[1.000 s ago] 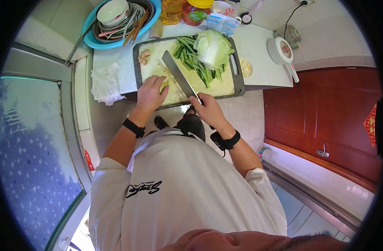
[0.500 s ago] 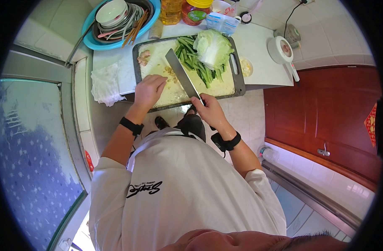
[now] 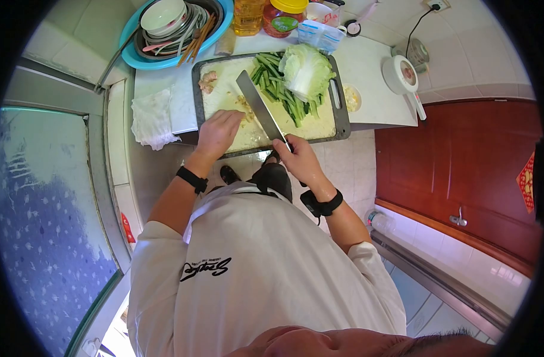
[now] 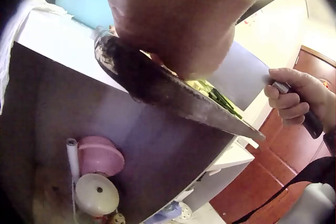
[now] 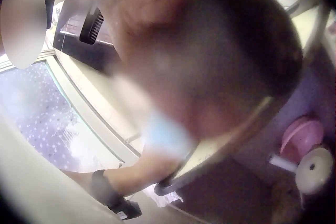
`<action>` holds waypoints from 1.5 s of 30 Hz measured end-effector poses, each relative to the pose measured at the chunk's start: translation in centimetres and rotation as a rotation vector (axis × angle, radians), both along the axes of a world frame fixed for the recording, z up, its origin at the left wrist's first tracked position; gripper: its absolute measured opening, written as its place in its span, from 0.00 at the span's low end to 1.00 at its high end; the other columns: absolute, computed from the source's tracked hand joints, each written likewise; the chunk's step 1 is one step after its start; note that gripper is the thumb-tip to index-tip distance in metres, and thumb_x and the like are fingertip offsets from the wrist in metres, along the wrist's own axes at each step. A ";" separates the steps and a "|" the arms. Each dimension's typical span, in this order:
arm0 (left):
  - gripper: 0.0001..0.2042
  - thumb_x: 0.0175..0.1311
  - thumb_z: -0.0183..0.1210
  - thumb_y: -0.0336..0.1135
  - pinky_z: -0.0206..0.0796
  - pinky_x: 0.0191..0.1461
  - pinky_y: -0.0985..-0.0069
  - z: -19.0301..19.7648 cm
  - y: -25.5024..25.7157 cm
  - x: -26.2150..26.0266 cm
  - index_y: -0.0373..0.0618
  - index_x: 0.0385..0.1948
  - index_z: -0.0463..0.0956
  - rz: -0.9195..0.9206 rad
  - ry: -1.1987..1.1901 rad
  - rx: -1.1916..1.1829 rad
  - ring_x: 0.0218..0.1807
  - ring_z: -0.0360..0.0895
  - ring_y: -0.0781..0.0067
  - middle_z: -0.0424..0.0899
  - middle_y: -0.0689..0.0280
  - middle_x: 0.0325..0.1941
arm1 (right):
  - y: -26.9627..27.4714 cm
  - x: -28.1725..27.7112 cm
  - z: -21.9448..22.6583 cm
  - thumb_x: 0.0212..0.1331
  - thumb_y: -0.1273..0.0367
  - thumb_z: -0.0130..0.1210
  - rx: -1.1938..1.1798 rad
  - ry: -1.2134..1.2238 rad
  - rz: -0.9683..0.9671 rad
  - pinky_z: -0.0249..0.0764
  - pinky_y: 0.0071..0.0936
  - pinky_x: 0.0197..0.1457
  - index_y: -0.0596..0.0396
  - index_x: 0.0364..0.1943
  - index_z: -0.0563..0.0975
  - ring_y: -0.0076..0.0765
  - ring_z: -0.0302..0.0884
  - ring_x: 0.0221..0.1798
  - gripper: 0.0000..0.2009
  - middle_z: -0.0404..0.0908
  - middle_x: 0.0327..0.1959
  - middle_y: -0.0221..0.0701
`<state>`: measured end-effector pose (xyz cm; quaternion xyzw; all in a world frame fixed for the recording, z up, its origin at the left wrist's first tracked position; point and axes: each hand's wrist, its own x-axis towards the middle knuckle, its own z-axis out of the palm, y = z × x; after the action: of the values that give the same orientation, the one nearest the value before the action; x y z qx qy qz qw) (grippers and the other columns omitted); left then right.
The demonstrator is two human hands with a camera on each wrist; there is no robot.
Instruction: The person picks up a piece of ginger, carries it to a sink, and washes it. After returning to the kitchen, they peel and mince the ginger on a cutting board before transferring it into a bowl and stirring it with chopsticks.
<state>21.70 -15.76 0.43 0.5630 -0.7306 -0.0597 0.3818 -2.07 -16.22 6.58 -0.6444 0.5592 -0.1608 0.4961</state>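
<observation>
My right hand grips the black handle of a cleaver, whose broad blade points up and away across the cutting board. Small chopped yellowish bits lie just left of the blade. At their near side, my left hand has its fingers close together, fingertips low over the board; I cannot tell whether they pinch anything. A knobbly tan piece, like ginger, sits at the board's far left. Cut green stalks and a cabbage lie right of the blade.
A blue basin of dishes and chopsticks stands back left, beside an oil bottle and a yellow-lidded jar. A white cloth hangs over the counter's left edge. Right of the board are a small bowl and a white-handled pan.
The cleaver's blade has shifted slightly right, off the yellowish bits, which show more now. My left hand has drawn back a little from the blade. The right hand keeps its grip.
</observation>
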 end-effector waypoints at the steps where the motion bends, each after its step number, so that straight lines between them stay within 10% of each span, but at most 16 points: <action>1: 0.10 0.54 0.62 0.26 0.74 0.45 0.70 0.0 0.1 0.1 0.45 0.39 0.80 -0.046 -0.031 0.014 0.41 0.79 0.63 0.83 0.65 0.39 | 0.0 0.0 0.1 0.64 0.58 0.57 -0.019 -0.013 -0.007 0.65 0.35 0.28 0.64 0.29 0.78 0.37 0.68 0.22 0.19 0.74 0.18 0.42; 18: 0.13 0.49 0.56 0.30 0.73 0.45 0.72 0.4 -1.2 1.4 0.46 0.39 0.80 -0.379 -0.341 -0.060 0.47 0.77 0.68 0.80 0.69 0.45 | 0.2 -0.2 -0.3 0.65 0.57 0.57 0.028 -0.053 -0.047 0.66 0.34 0.29 0.64 0.30 0.78 0.33 0.69 0.22 0.19 0.75 0.19 0.39; 26: 0.08 0.55 0.64 0.31 0.74 0.42 0.71 0.5 0.3 -1.0 0.46 0.37 0.81 0.092 -0.026 -0.056 0.39 0.79 0.66 0.82 0.68 0.35 | 0.7 0.9 -0.3 0.66 0.56 0.54 -0.089 0.046 0.037 0.68 0.42 0.30 0.63 0.28 0.76 0.53 0.74 0.25 0.20 0.75 0.21 0.49; 45: 0.04 0.49 0.63 0.28 0.72 0.41 0.70 -0.3 -0.1 -1.5 0.46 0.24 0.76 0.130 -0.034 -0.043 0.36 0.76 0.65 0.78 0.68 0.30 | 1.7 1.0 1.9 0.72 0.59 0.44 -0.289 0.323 0.231 0.71 0.55 0.31 0.59 0.33 0.72 0.64 0.77 0.28 0.17 0.78 0.22 0.51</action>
<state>20.22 -15.86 0.08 0.6018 -0.6999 -0.0096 0.3844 -1.11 -14.54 8.44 -0.7858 0.5251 -0.0763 0.3179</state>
